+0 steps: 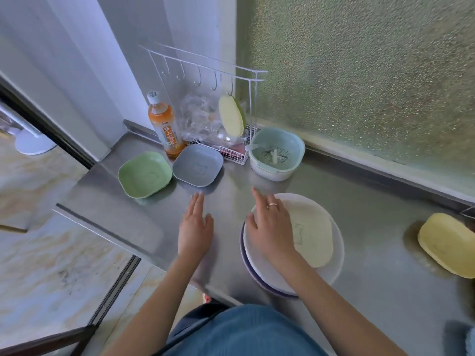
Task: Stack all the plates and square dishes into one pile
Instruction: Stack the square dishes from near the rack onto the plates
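Under flat right hand point(270, 227), cream dish point(313, 235) half hidden; left hand point(195, 227) flat

Square dishes — green point(144, 174), grey point(197, 165), cream point(312, 236), yellow point(448, 244) — on steel counter point(372, 227).

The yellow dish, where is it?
In the head view, the yellow square dish sits alone at the far right of the steel counter, right of the plate pile under the right hand.
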{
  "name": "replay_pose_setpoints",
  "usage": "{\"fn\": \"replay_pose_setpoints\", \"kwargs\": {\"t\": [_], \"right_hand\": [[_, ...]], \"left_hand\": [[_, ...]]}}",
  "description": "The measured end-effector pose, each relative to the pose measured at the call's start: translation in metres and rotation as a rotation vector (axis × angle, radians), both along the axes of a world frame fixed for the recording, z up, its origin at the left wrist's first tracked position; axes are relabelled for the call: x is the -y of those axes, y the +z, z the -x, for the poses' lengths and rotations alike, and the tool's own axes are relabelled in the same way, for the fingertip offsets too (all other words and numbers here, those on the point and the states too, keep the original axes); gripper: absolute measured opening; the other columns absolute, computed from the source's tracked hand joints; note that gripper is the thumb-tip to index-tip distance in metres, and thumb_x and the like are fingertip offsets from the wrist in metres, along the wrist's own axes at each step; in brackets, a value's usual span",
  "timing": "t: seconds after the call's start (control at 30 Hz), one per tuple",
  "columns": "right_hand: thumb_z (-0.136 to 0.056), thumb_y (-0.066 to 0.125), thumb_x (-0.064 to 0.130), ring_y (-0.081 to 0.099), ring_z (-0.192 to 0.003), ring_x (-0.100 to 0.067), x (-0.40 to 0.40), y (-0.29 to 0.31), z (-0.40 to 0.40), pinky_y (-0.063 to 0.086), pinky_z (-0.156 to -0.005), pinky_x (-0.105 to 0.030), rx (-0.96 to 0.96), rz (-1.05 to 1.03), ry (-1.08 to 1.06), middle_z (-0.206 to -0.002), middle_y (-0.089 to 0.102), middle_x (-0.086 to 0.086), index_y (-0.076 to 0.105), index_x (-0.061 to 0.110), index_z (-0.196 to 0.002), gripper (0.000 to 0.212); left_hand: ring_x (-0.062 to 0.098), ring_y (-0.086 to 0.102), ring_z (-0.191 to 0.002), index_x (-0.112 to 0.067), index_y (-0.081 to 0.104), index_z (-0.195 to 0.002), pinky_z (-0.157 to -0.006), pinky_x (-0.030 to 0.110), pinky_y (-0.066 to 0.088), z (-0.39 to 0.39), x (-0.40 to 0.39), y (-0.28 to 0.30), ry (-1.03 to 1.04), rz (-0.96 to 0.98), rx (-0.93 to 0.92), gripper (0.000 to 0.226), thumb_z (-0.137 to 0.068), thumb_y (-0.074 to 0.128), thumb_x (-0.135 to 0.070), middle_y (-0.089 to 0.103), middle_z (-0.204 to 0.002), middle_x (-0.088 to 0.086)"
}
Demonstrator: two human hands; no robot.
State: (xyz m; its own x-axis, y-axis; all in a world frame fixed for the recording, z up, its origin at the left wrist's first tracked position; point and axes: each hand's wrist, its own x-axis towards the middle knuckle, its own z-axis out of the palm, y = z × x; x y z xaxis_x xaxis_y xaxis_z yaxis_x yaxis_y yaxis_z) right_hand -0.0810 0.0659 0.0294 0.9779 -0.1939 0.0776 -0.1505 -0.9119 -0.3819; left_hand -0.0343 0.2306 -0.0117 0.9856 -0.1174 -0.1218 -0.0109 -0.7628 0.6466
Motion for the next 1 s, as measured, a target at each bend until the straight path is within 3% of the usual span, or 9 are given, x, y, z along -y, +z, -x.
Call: {"fn": "replay_pose_setpoints", "kwargs": {"t": [0.1,0.2,0.43,0.53,0.63,0.73,0.83,0.93,1.0], "right_hand": [[-0.077,0.058,0.017,0.057,-0.095,-0.034,-0.037,-0.008,-0.043,0.046,-0.074,-0.043,-0.024,0.033,0.162,-0.107,0.062,-0.009,0.043,0.013,-0.136,0.061],[-0.084,0.050,0.019,0.049,-0.110,-0.032,-0.063,-0.023,-0.084,0.039,-0.083,-0.041,-0.133,0.070,0.282,-0.131,0.053,-0.007,0.028,0.017,-0.144,0.063],[-0.089,0.049,0.023,0.044,-0.122,-0.029,-0.090,-0.056,-0.132,0.036,-0.091,-0.042,-0.391,0.148,0.314,-0.137,0.047,-0.005,0.028,0.019,-0.142,0.057],[-0.089,0.053,0.019,0.048,-0.115,-0.030,-0.095,-0.060,-0.135,0.037,-0.084,-0.040,-0.412,0.194,0.286,-0.127,0.051,-0.006,0.045,0.018,-0.125,0.037],[-0.087,0.051,0.008,0.055,-0.100,-0.033,-0.097,-0.060,-0.134,0.035,-0.069,-0.034,-0.431,0.158,0.220,-0.109,0.057,-0.008,0.055,0.015,-0.102,0.018],[-0.087,0.046,0.003,0.060,-0.087,-0.033,-0.096,-0.060,-0.132,0.032,-0.057,-0.031,-0.382,0.122,0.217,-0.103,0.057,-0.011,0.052,0.014,-0.084,0.013],[-0.084,0.044,0.000,0.060,-0.087,-0.034,-0.090,-0.051,-0.127,0.030,-0.054,-0.029,-0.279,0.115,0.175,-0.113,0.053,-0.011,0.057,0.014,-0.091,0.020],[-0.078,0.051,-0.002,0.057,-0.074,-0.033,-0.075,-0.033,-0.115,0.017,-0.043,-0.023,-0.066,0.095,0.099,-0.092,0.052,-0.006,0.061,0.015,-0.089,0.023],[-0.071,0.060,-0.005,0.056,-0.063,-0.030,-0.062,-0.018,-0.100,0.019,-0.041,-0.018,0.092,0.047,0.060,-0.082,0.056,-0.002,0.065,0.017,-0.084,0.026]], "left_hand": [[0.024,0.026,-0.143,-0.013,0.030,-0.145,-0.113,0.045,0.030,-0.026,-0.045,-0.010,0.131,-0.046,-0.028,0.057,-0.091,0.045,-0.010,0.023,-0.157,0.006],[0.023,0.018,-0.146,-0.011,0.032,-0.144,-0.117,0.043,0.023,-0.053,-0.081,-0.018,0.203,-0.129,-0.040,0.056,-0.089,0.045,-0.009,0.024,-0.156,0.007],[0.021,0.004,-0.148,-0.017,0.026,-0.147,-0.117,0.049,0.017,-0.095,-0.119,-0.039,0.104,-0.279,-0.209,0.056,-0.093,0.040,-0.015,0.018,-0.158,0.003],[0.024,0.023,-0.143,-0.013,0.046,-0.130,-0.110,0.049,0.026,-0.098,-0.120,-0.042,0.128,-0.261,-0.202,0.044,-0.086,0.044,-0.010,0.045,-0.144,0.008],[0.028,0.045,-0.117,-0.011,0.055,-0.101,-0.096,0.041,0.033,-0.094,-0.116,-0.042,0.135,-0.280,-0.174,0.020,-0.082,0.050,-0.012,0.061,-0.112,0.011],[0.029,0.048,-0.107,-0.010,0.056,-0.096,-0.091,0.040,0.036,-0.084,-0.112,-0.042,0.103,-0.274,-0.148,0.011,-0.086,0.051,-0.014,0.061,-0.104,0.010],[0.032,0.051,-0.095,-0.009,0.048,-0.085,-0.079,0.039,0.036,-0.076,-0.106,-0.039,0.151,-0.221,-0.044,0.005,-0.089,0.046,-0.008,0.058,-0.091,0.012],[0.033,0.045,-0.078,-0.012,0.032,-0.077,-0.068,0.038,0.033,-0.075,-0.096,-0.029,0.199,-0.081,0.063,0.019,-0.089,0.040,0.000,0.044,-0.074,0.008],[0.033,0.043,-0.075,-0.011,0.031,-0.076,-0.065,0.037,0.031,-0.077,-0.086,-0.022,0.185,-0.025,0.105,0.020,-0.089,0.040,0.002,0.045,-0.073,0.011]]}}
